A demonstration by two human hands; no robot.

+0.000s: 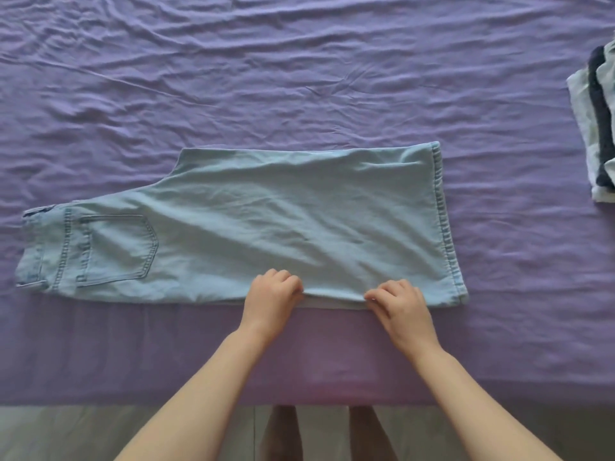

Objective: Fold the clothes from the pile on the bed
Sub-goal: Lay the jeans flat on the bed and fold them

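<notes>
A pair of light blue denim trousers (253,221) lies flat on the purple bed sheet (299,78), folded in half lengthwise. Its waistband and back pocket point left and its hemmed leg ends point right. My left hand (271,299) grips the near edge of the denim with curled fingers. My right hand (401,304) pinches the same near edge a little to the right. Both hands sit at the front edge of the garment, close to the leg end.
A stack of clothes (599,128) in pale and dark fabrics lies at the right edge of the bed. The bed's near edge runs across the lower part of the view, with wooden floor (100,434) and my feet below it.
</notes>
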